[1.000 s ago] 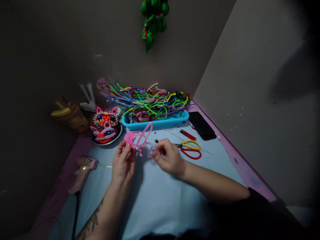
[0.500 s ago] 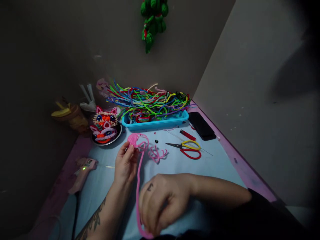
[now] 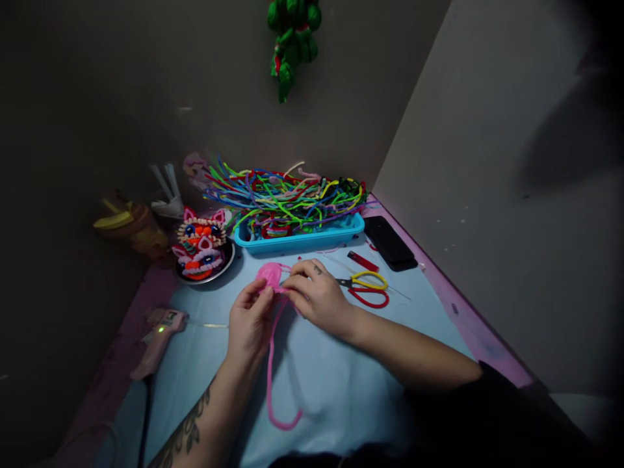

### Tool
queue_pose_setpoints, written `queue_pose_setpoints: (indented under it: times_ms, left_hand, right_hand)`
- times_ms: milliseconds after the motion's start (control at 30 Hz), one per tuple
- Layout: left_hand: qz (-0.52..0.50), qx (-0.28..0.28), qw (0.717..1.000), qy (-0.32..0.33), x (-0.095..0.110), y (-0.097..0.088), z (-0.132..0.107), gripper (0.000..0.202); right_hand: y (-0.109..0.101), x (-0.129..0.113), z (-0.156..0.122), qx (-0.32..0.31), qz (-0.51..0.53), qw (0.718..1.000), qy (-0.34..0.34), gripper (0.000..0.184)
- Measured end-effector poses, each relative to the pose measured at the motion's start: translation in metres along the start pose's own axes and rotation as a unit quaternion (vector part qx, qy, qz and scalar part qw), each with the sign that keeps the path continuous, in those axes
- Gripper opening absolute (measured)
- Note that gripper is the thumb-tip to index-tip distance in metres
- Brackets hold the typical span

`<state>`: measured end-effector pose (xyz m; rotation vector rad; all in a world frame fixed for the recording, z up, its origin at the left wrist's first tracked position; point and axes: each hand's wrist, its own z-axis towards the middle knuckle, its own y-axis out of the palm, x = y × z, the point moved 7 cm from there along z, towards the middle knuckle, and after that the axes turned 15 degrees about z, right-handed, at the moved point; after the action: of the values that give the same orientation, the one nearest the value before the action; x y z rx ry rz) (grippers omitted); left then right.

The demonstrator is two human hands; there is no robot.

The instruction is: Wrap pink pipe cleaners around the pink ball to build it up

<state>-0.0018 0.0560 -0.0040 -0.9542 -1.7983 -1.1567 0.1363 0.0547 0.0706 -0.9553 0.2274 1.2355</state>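
One pink coil (image 3: 270,274) of fuzzy stem is held up over the tabletop (image 3: 341,403), between the left hand (image 3: 251,318) and the right hand (image 3: 324,299). Its lower left edge is pinched between the thumb and fingers of the left hand; its right edge is pinched by the drawn-together fingertips of the right hand, though exactly which strand is gripped there cannot be told. Below the hands, a long pink tail (image 3: 271,383) is let hang in a curve. Scissors (image 3: 369,288) with one yellow and one red handle are laid just right of the right hand, their blades partly covered by it. Beyond them are set a red lighter (image 3: 363,261) and a black phone (image 3: 390,242). Past both hands, a blue tray (image 3: 297,244) is heaped with multicoloured stems (image 3: 292,195). Left of the left hand, a pink glue gun (image 3: 158,341) is placed, its green light lit.
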Motion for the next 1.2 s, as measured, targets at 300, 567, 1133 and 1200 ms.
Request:
queue_pose_setpoints:
  times_ms: [300,567,1133,1200]
  left_hand:
    - [0.034,-0.034,0.998,-0.028,-0.007,-0.003,0.002,0.039]
    - [0.049,-0.047,0.998,-0.017,-0.009,0.000,0.002,0.043]
    - [0.034,-0.047,0.998,-0.008,-0.003,0.003,-0.002,0.038]
    - [0.032,-0.051,0.998,-0.020,-0.004,0.004,-0.003,0.039]
  right_hand:
    - [-0.010,0.019,0.003,0.055,0.089,0.992,0.067,0.007]
    - [-0.010,0.027,0.000,0.095,0.119,0.980,0.126,0.010]
    - [-0.002,0.006,-0.006,0.091,0.063,0.994,0.022,0.010]
    - [-0.001,0.010,-0.008,0.101,0.065,0.992,0.035,0.008]
